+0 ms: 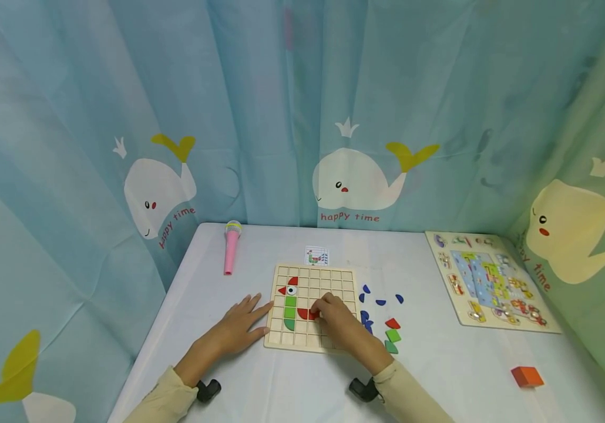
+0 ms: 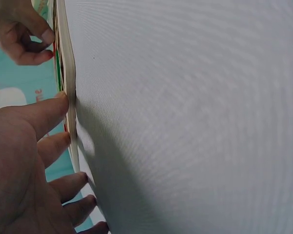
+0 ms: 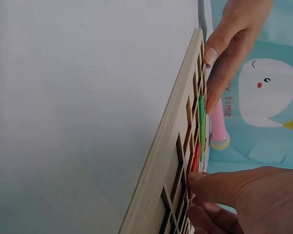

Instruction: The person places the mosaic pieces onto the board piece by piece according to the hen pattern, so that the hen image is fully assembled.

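Red piece is pinched by curled right hand fingertips, inside grid board. Left hand is laid flat, fingers spread, tips touching board's left edge.

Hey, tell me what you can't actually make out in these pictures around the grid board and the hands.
- Head view: the right hand covers part of the red piece, so its grip is unclear.
- Head view: the pattern card is too small to read.
- Left wrist view: the grid board shows edge-on, its cells hidden.
- Right wrist view: the left hand is cut off by the top edge.
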`<state>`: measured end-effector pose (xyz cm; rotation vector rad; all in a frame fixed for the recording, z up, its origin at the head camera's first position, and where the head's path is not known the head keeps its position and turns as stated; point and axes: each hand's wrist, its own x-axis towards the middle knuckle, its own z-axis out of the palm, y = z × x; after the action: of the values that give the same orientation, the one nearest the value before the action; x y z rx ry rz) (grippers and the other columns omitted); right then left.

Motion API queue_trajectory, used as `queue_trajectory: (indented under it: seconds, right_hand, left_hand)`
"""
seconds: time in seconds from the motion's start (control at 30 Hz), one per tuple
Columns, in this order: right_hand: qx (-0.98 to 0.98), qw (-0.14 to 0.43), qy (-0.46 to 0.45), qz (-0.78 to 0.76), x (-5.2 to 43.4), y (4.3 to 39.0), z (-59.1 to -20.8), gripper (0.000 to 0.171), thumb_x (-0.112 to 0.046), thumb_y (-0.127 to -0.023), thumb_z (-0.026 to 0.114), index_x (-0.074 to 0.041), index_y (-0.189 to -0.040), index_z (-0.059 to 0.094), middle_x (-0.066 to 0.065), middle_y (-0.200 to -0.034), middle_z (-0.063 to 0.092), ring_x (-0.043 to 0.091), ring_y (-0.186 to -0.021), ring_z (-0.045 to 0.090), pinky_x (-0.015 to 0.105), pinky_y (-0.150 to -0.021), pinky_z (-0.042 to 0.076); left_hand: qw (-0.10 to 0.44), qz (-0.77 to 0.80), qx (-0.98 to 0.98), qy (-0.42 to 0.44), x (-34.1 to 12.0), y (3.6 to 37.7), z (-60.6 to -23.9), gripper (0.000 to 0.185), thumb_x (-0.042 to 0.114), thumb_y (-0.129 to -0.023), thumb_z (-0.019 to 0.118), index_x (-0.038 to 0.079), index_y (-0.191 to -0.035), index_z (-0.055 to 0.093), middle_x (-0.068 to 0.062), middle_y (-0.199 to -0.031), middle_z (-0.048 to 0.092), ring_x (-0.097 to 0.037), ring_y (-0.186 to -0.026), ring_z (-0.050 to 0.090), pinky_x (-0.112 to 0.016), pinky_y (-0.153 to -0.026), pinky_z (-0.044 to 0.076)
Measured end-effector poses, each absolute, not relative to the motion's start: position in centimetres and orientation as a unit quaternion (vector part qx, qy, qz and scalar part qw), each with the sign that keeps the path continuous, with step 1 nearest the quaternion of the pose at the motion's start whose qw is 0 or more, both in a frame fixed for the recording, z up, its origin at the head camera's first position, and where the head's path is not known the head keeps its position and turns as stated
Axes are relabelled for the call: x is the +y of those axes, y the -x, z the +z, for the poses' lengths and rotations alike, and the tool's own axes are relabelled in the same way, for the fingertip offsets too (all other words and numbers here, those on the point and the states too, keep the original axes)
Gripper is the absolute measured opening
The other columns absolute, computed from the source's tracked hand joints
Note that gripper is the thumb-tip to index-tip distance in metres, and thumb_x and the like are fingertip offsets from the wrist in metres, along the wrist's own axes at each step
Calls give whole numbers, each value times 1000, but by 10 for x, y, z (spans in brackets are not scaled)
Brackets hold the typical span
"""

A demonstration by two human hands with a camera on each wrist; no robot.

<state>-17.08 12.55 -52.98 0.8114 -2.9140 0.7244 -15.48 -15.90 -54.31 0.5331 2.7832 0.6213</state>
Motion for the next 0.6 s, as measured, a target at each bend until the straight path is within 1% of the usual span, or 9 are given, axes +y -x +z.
queue_trajectory:
  seconds: [0.17,0.3,0.37,0.47,0.6]
  right_hand:
    - [-936,35,-261,234,136,169,-527,18,4,-90,80,-3,-105,74,7,-102,62,20,-96,59,39,-87,58]
    - [-949,13,-200,243,158,166,-520,19,-2,-91,81,-8,-107,72,4,-104,62,19,-98,60,41,-86,57]
    - [-956,-5,-163,245,173,164,-515,18,-5,-93,80,-9,-108,70,4,-105,61,18,-97,59,41,-85,56]
    - [-965,-24,-111,237,198,163,-509,19,-9,-95,79,-6,-109,67,10,-105,60,21,-91,56,42,-78,54]
    - [-975,-55,-30,214,231,162,-502,31,-17,-95,79,3,-113,62,21,-108,59,30,-91,55,47,-76,54]
  left_hand:
    - [118,211,953,-183,-159,155,-543,62,44,-106,62,24,-162,44,-14,-172,32,-42,-161,22,-63,-127,23]
    - [117,212,952,-186,-159,155,-543,62,42,-106,62,23,-163,44,-15,-172,32,-42,-160,23,-64,-127,23]
    - [116,212,952,-188,-159,155,-543,62,42,-106,62,23,-163,44,-15,-172,32,-42,-160,23,-64,-127,23]
    - [115,213,951,-190,-159,154,-543,62,41,-107,61,23,-163,43,-16,-172,31,-42,-160,23,-64,-127,23]
    - [114,216,951,-190,-159,154,-543,61,41,-107,60,23,-163,44,-16,-172,31,-42,-160,22,-64,-127,23]
